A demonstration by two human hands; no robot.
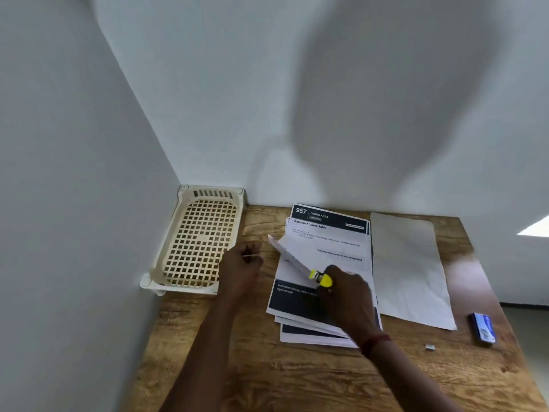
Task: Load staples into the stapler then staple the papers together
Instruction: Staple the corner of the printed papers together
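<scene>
From the head camera I am seeing the right hand (pixel 344 288) closing round the stapler (pixel 321 278), hiding all but its yellow end, over the papers (pixel 323 263); the left hand (pixel 241 264) is curling shut on a thin pale strip, too blurred to name. The staple box (pixel 483 327) is lying well apart on the table (pixel 297 379); beside it a tiny metal piece (pixel 429 347) is too small to identify.

The top sheet of the paper stack (pixel 326 248) bears a dark header reading "957" and "DINING AREA", followed by the title "Organize Folding Table"; the body text and the blue box (pixel 484 327) print remain illegible.
</scene>
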